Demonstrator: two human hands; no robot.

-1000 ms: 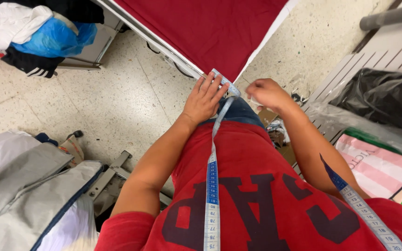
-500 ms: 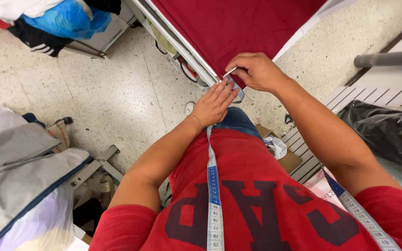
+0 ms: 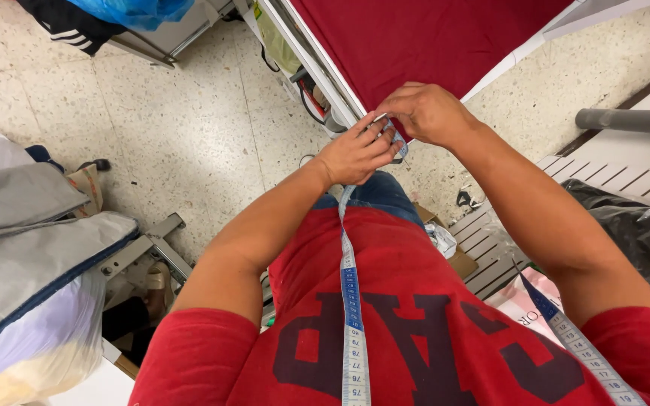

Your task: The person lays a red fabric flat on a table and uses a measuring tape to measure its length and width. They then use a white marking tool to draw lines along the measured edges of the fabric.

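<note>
A dark red cloth [image 3: 423, 37] lies spread on a white-edged table [image 3: 306, 56] in front of me. Both my hands meet at its near corner. My left hand [image 3: 355, 153] rests with its fingers together on the end of a blue and white tape measure [image 3: 350, 301], which hangs from my neck down my red shirt. My right hand [image 3: 429, 113] is curled over the cloth's corner and pinches the tape's small metal-tipped end [image 3: 380, 119] against it. The tape's other end [image 3: 577, 346] hangs by my right arm.
Grey garments [image 3: 24, 225] and a filled pale plastic bag [image 3: 31, 353] are piled at the left. A black plastic bag [image 3: 641, 225] and a grey pipe [image 3: 630, 119] are at the right. A blue bag [image 3: 133, 11] sits on a shelf at the top left. The floor [image 3: 174, 128] is speckled.
My right hand has swung left and up to join my left hand at the cloth's corner. Both hands now hold the tape's end there.
</note>
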